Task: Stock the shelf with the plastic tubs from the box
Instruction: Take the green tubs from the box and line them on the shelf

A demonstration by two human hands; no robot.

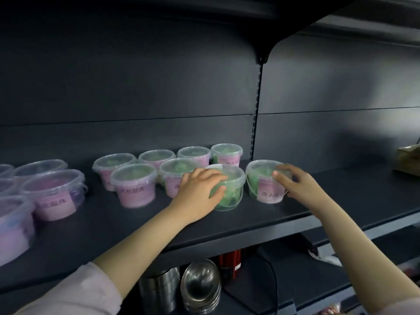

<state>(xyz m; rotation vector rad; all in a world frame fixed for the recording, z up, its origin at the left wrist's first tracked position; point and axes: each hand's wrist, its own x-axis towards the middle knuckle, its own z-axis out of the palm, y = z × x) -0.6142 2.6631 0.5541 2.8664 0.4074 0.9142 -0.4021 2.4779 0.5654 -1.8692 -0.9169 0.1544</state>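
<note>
Two hands settle a pair of clear plastic tubs on a dark shop shelf (250,223). The left hand (200,189) curls over the lid and side of a green-filled tub (229,196), thumb against its wall. The right hand (295,184) wraps its fingers round the rim of a labelled tub (263,178) just beside it. Both stand upright at the right end of a double row of matching tubs (156,155). The sensible move is to slide each back into line, label forward, and let go only once it sits flat. Open shelf runs right towards a brown carton (408,159), likely the box. The front edge lies near, so a forward pull risks a tumble. Larger purple tubs (54,192) crowd the left.
</note>
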